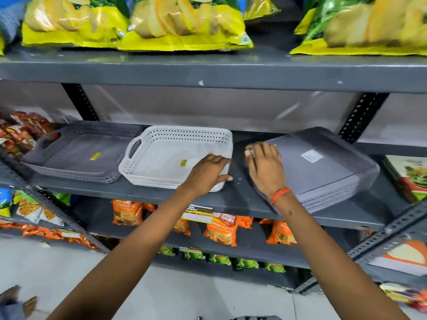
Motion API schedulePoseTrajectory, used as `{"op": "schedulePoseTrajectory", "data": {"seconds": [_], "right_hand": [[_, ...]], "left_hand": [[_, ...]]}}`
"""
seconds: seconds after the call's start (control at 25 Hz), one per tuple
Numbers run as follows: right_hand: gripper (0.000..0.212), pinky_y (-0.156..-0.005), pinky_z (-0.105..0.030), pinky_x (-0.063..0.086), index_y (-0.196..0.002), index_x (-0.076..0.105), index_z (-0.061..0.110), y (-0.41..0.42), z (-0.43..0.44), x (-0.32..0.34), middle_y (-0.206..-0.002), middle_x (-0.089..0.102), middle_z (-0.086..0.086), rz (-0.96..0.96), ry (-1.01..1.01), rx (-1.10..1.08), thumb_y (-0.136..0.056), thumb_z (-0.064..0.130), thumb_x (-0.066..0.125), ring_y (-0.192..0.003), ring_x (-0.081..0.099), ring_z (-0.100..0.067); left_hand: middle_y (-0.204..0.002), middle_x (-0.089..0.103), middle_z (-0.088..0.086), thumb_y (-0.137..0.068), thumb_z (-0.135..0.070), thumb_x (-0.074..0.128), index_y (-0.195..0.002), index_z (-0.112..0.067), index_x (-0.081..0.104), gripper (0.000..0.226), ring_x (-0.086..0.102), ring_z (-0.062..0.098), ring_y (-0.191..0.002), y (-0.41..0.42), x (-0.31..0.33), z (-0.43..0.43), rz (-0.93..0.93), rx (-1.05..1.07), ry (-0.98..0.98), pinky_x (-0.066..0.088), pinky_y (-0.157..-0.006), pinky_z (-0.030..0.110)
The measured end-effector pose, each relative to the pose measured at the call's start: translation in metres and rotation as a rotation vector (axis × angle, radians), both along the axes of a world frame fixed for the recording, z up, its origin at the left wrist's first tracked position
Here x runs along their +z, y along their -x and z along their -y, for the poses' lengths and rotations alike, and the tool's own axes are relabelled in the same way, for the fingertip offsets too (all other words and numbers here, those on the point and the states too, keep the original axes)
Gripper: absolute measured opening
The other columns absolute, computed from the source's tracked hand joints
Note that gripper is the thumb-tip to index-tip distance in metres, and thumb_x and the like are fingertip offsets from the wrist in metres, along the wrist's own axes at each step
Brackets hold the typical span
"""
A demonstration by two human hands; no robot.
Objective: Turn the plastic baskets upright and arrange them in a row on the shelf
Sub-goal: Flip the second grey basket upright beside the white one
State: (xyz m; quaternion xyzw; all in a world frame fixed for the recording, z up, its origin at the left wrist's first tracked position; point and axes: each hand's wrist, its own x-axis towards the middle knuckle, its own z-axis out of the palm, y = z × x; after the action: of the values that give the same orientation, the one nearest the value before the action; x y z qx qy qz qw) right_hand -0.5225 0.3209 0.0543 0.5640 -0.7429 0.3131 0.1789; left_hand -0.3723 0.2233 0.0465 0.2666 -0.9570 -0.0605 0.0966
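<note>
Plastic baskets, shelf: two stacks upright, one left.
Grey basket stack and white basket stack adjacent; left hand gripping white rim. Overturned grey stack rightward, right hand flat atop.

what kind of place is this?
Probably a small grocery shop: grey metal shelves stocked with chip bags above and orange packets below, and a stickered white basket on the middle shelf.

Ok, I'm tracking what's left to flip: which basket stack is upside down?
The right grey stack, touched by the right hand: its flat base faces up. The left grey stack and white stack open upward.
</note>
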Motion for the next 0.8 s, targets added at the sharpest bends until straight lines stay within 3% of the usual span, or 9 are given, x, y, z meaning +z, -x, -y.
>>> {"op": "schedulePoseTrajectory", "data": {"seconds": [0.12,0.28,0.36,0.48,0.56,0.68,0.8], "right_hand": [[0.043,-0.089,-0.045,0.045,-0.102,0.061,0.005,0.047,-0.035,-0.008,-0.101,0.064,-0.02,0.056,0.026,-0.074,-0.088,0.03,0.03,-0.094,0.057,-0.04],[0.053,-0.098,-0.054,0.041,-0.109,0.056,0.001,0.095,-0.074,-0.037,-0.117,0.057,-0.028,0.211,-0.037,-0.348,-0.087,0.04,0.028,-0.108,0.052,-0.045],[0.058,-0.102,-0.062,0.034,-0.119,0.052,0.001,0.111,-0.087,-0.048,-0.134,0.047,-0.03,0.309,-0.083,-0.483,-0.088,0.044,0.029,-0.124,0.042,-0.047],[0.052,-0.104,-0.068,0.025,-0.133,0.04,0.005,0.128,-0.093,-0.053,-0.149,0.025,-0.027,0.462,-0.143,-0.516,-0.095,0.041,0.037,-0.139,0.02,-0.044],[0.05,-0.107,-0.065,0.027,-0.136,0.036,0.005,0.138,-0.094,-0.052,-0.149,0.023,-0.027,0.51,-0.098,-0.498,-0.097,0.037,0.036,-0.139,0.018,-0.043],[0.05,-0.113,-0.051,0.026,-0.132,0.038,-0.002,0.153,-0.094,-0.045,-0.145,0.028,-0.03,0.532,0.055,-0.388,-0.097,0.034,0.035,-0.136,0.023,-0.043],[0.052,-0.116,-0.043,0.024,-0.134,0.035,-0.005,0.159,-0.095,-0.031,-0.146,0.03,-0.028,0.623,0.295,-0.329,-0.097,0.032,0.031,-0.138,0.026,-0.038]], "left_hand": [[-0.128,0.06,0.015,-0.087,-0.031,0.062,-0.127,-0.011,0.053,0.046,0.053,0.033,-0.119,0.037,-0.025,-0.031,0.083,-0.048,-0.14,0.046,-0.1,0.043],[-0.138,0.053,0.011,-0.089,-0.024,0.06,-0.131,-0.013,0.051,0.044,0.048,0.029,-0.128,0.068,-0.058,-0.054,0.134,-0.062,-0.201,0.044,-0.105,0.044],[-0.138,0.051,0.01,-0.092,-0.025,0.055,-0.129,-0.013,0.054,0.039,0.045,0.029,-0.129,0.079,-0.07,-0.057,0.155,-0.074,-0.173,0.043,-0.105,0.046],[-0.124,0.058,0.012,-0.093,-0.029,0.052,-0.113,-0.01,0.064,0.03,0.05,0.03,-0.121,0.088,-0.074,-0.055,0.155,-0.098,-0.084,0.042,-0.105,0.043],[-0.122,0.062,0.013,-0.093,-0.034,0.046,-0.111,-0.008,0.065,0.037,0.054,0.031,-0.119,0.092,-0.072,-0.055,0.107,-0.123,-0.045,0.041,-0.107,0.04],[-0.134,0.057,0.013,-0.097,-0.032,0.037,-0.124,-0.011,0.054,0.038,0.055,0.03,-0.123,0.094,-0.063,-0.064,0.068,-0.151,-0.009,0.047,-0.104,0.044],[-0.112,0.067,0.017,-0.097,-0.032,0.032,-0.11,-0.018,0.044,0.023,0.069,0.035,-0.09,0.095,-0.046,-0.078,-0.178,-0.155,-0.018,0.06,-0.072,0.045]]}}
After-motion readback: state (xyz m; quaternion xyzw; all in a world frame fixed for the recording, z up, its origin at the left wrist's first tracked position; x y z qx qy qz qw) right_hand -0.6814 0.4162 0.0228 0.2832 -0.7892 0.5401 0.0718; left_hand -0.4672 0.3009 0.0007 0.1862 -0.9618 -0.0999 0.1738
